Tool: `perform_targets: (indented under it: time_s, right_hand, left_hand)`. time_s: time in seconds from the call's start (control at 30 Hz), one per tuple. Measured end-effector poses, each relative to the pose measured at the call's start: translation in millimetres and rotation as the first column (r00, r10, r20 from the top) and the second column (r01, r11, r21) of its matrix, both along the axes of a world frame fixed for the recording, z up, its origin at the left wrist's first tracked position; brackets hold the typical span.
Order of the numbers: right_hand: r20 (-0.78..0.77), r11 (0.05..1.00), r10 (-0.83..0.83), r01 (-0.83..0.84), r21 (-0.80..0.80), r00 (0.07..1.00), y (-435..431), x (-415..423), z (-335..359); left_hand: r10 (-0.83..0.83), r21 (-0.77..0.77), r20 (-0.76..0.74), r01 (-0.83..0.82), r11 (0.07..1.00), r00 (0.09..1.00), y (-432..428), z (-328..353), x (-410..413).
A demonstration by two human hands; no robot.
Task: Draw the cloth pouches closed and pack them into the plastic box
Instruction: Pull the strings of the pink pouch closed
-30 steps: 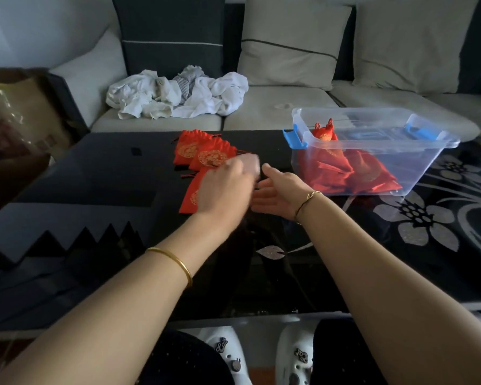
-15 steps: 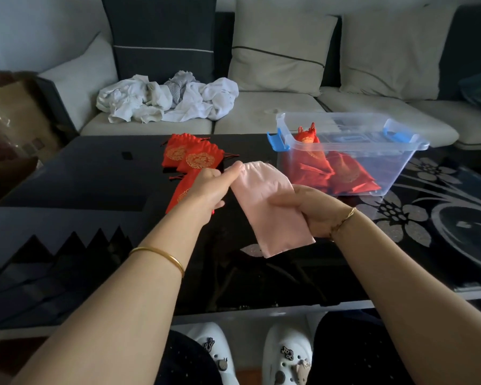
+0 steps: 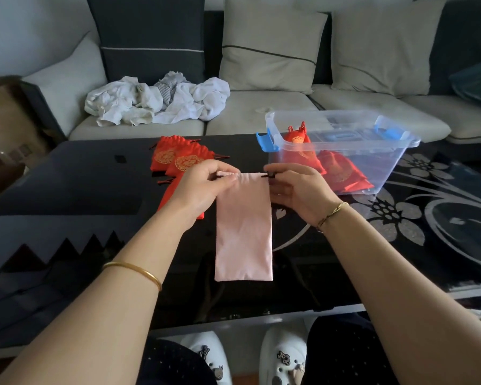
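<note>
Pink pouch [image 3: 243,232] hangs above the bench [image 3: 81,190], mouth far, long axis running near. At the mouth, left hand [image 3: 203,187] and right hand [image 3: 295,190] each pinch a cord end [image 3: 267,176]; box [image 3: 395,157] lies far right.

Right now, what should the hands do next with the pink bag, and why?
Probably pull the dark cords outward, away from each other. The left hand and right hand each pinch one at the top corners of the pink pouch, whose mouth looks barely gathered, so it likely isn't closed enough yet for the plastic box.
</note>
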State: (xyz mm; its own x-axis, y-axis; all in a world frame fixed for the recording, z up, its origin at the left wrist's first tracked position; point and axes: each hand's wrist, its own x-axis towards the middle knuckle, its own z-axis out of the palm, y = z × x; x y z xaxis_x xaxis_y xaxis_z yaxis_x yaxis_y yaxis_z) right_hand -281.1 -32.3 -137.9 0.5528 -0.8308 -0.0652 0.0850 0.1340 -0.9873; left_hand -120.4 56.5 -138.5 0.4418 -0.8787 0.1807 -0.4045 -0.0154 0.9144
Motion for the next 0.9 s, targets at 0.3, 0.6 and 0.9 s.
perform_targets:
  time_s: [0.3, 0.6, 0.9]
  right_hand:
    - [-0.322, 0.904, -0.193, 0.04, -0.425, 0.927, 1, -6, 2]
    - [-0.306, 0.642, -0.536, 0.143, -0.753, 0.787, -7, -7, -4]
    - [-0.346, 0.563, -0.662, 0.137, -0.815, 0.665, -14, -12, -9]
  left_hand:
    - [0.03, -0.023, 0.332, -0.024, 0.999, 0.943, 5, 1, 5]
    - [0.084, 0.119, 0.334, -0.131, 0.984, 0.939, 8, 9, 7]
    - [0.129, 0.093, 0.592, -0.226, 0.97, 0.796, 24, 9, 24]
